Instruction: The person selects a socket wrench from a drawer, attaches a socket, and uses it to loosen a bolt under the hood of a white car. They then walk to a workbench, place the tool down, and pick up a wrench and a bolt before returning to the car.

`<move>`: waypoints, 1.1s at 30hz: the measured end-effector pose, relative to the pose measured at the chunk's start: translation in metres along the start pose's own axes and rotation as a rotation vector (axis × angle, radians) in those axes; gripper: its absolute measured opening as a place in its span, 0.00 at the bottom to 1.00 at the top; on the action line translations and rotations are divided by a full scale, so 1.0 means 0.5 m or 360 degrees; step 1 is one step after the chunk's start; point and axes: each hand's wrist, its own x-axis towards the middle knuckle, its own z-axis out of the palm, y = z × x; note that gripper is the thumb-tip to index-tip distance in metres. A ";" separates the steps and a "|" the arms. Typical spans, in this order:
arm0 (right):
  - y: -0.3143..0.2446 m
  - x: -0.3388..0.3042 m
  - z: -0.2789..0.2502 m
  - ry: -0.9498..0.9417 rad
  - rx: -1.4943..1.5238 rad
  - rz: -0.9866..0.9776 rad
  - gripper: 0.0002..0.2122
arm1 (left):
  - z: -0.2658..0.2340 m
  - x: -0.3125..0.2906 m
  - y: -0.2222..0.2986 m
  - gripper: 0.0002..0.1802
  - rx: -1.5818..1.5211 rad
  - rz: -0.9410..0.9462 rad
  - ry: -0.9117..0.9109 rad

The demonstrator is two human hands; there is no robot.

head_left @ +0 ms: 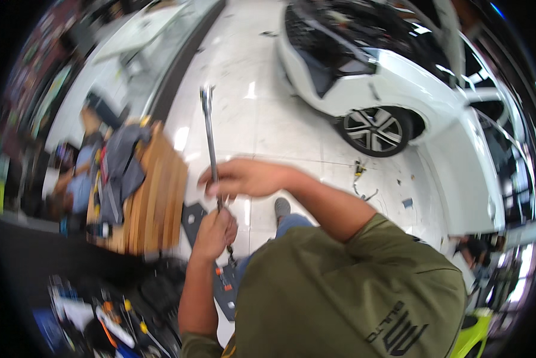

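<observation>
A long chrome ratchet wrench (209,128) stands nearly upright in front of me, its head at the far end. My left hand (216,234) is closed round the lower part of its handle. Farther up, my right hand (250,178) reaches across from the right, with thumb and fingers loosely curled about the shaft; motion softens the fingertips. Just below my left hand, a small dark piece (231,255) shows, too blurred to name.
A white car (393,77) with its hood up is at the right, its front wheel (376,130) turned toward me. Small parts and a yellow-black item (358,169) lie on the floor. On the left stands a wooden block (160,191) with a grey garment (123,164); tools (119,322) crowd the lower left.
</observation>
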 end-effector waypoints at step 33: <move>0.042 -0.635 -1.227 0.2557 -0.0883 0.0008 0.16 | 0.978 1.464 0.335 0.11 0.1214 0.0424 -0.1927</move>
